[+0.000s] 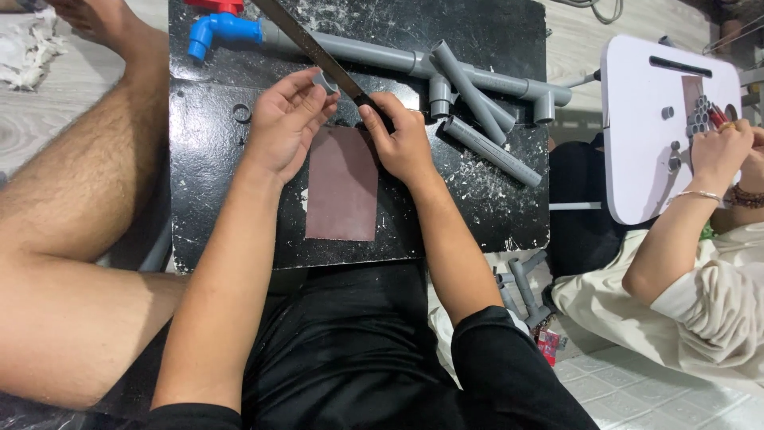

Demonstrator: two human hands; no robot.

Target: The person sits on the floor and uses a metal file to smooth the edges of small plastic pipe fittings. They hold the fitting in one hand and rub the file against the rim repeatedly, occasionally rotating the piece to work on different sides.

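My left hand [288, 119] pinches a small grey pipe fitting [325, 80] between thumb and fingers on a black board [215, 199]. My right hand [400, 135] grips the handle end of a long flat metal file [310, 46], which slants up to the left and lies against the fitting. A reddish-brown sheet of sandpaper [343, 185] lies flat on the board just below both hands.
A grey pipe assembly [469, 84] with a blue and red tap [216, 28] lies across the board's far side. A bare leg [87, 183] rests at the left. At the right, another person's hands [728, 151] work at a white folding table [645, 135] holding short pipes.
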